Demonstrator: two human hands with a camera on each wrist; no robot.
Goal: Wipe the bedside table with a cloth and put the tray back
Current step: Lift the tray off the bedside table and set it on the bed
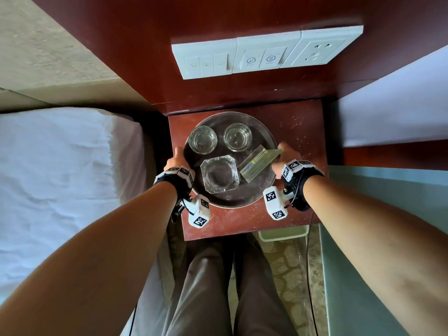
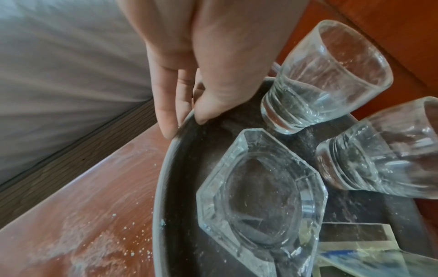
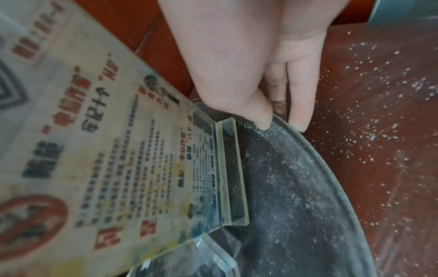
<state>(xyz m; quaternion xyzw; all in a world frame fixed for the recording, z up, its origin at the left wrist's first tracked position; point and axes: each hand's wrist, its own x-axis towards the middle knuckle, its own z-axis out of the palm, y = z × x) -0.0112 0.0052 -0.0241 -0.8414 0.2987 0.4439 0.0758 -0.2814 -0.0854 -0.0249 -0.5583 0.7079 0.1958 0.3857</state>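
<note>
1. Two hands hold the round tray (image 1: 268, 187) by opposite sides of its rim: our left hand (image 1: 176, 159) on one edge, our right hand (image 1: 285, 154) on the other.
2. Our left grip is a pinch, thumb (image 2: 214, 97) lying over the inside of the rim and the fingers (image 2: 166, 112) curled under its outer edge.
3. Our right grip mirrors it, the thumb (image 3: 251, 112) pressed on the inner lip and a finger (image 3: 300, 114) down the outside of the rim.
4. Between our two grips the tray sits over the reddish wooden tabletop (image 1: 298, 132); we cannot tell whether it is touching the wood or raised just off it.
5. It is dark and metallic with a low upturned edge, and its floor is dusted with pale specks and smears.
6. Just inside our left grip stand two clear drinking glasses (image 1: 202, 139) (image 1: 237, 137), side by side toward the far half of the tray.
7. Nearer us, between the wrists, rests a heavy square glass ashtray (image 1: 219, 173) with cut corners.
8. Just beside our right thumb leans a clear acrylic sign stand (image 1: 259, 163), tilted, holding a printed card (image 3: 113, 150) too blurred to read.
9. Beyond our right grip the tabletop carries scattered white crumbs (image 3: 379, 112); more lie on the wood below our left grip.
</note>
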